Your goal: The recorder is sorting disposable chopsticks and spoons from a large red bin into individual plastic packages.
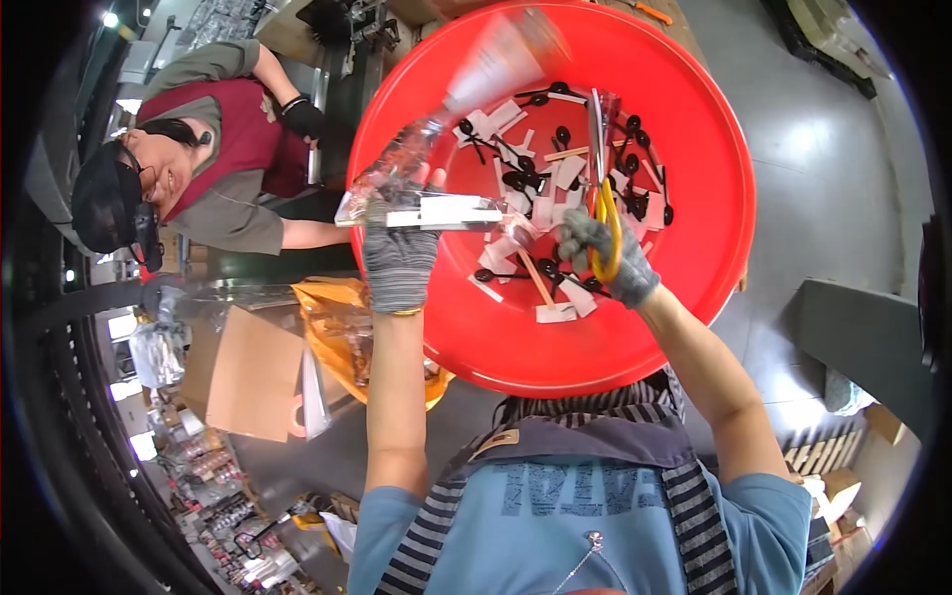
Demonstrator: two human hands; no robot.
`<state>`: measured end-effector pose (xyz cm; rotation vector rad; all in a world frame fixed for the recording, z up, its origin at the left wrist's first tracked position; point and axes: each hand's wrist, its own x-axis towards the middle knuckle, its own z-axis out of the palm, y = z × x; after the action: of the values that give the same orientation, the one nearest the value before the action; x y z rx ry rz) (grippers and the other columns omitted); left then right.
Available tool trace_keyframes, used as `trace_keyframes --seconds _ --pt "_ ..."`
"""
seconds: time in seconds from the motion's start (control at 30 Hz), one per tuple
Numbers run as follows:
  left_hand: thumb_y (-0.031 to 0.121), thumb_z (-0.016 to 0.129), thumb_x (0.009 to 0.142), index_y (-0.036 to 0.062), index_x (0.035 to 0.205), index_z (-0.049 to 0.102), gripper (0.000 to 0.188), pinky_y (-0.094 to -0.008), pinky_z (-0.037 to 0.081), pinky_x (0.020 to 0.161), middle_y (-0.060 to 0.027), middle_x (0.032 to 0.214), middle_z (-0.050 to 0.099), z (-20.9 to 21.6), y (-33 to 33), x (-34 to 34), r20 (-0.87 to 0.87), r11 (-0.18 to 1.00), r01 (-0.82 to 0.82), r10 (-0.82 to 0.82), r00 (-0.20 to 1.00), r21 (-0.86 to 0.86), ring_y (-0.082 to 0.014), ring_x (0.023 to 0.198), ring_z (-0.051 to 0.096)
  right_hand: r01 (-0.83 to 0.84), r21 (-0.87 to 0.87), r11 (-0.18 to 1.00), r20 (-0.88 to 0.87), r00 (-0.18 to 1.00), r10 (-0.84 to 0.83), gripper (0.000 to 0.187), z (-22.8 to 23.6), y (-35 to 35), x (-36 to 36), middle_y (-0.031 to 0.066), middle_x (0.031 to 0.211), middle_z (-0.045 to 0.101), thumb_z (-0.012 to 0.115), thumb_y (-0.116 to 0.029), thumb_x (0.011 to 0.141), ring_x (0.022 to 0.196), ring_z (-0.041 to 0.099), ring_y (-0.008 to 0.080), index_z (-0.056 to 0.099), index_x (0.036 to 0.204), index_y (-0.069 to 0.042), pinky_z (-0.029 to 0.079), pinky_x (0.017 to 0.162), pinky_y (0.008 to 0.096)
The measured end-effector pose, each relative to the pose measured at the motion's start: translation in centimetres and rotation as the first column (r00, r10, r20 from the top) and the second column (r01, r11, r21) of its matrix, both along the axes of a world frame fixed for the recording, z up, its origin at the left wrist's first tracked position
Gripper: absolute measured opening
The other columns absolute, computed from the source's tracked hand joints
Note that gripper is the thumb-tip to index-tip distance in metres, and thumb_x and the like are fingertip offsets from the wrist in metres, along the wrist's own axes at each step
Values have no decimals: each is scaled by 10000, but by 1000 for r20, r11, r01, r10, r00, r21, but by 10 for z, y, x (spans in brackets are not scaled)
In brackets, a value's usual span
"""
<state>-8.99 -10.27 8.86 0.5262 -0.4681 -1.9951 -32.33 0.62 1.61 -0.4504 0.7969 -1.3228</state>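
Observation:
A wide red plastic basin (694,198) stands in front of me, with black plastic spoons (640,139), white paper slips or packets (570,171) and a few pale wooden sticks (535,278) scattered on its bottom. My left hand (402,258), in a grey striped glove, holds a clear plastic packet (451,210) with white pieces inside over the basin's left side. Clear crinkled film rises beyond that hand towards a motion-blurred, cup-shaped translucent thing (508,61) at the far rim. Gloved too, my right hand (605,248) grips yellow-handled scissors (607,233), blades pointing away, above the spoons.
A co-worker (223,149) in a maroon vest and dark cap is at the left, an arm reaching to the basin. Below are an orange plastic bag (337,332) and a cardboard box (253,377). An orange-handled tool (653,13) lies past the far rim; a grey panel (863,347) stands right.

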Motion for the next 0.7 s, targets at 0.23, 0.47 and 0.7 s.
trace_keyframes --seconds 0.23,0.47,0.7 --pt "307 419 878 80 1165 474 370 -674 184 968 -116 1154 550 11 -20 27 -12 975 -195 197 980 104 -344 1161 436 -481 -24 876 -70 875 479 362 1 56 31 46 815 535 598 -316 801 649 546 112 468 1003 -46 466 553 209" --pt "354 439 888 107 1125 529 354 -656 165 985 -101 1150 566 10 -20 35 -79 983 -50 37 996 -176 -313 1144 466 -632 108 767 274 761 588 382 2 80 50 -18 739 486 546 -457 834 604 503 68 484 913 -88 463 479 221" --pt "349 444 890 67 1168 498 399 -625 144 1018 -108 1167 555 14 -2 25 -91 986 -83 70 993 -147 -316 1153 451 -601 -85 795 631 585 510 450 -41 63 78 76 846 576 551 -414 839 699 622 192 500 1018 -4 556 578 347"
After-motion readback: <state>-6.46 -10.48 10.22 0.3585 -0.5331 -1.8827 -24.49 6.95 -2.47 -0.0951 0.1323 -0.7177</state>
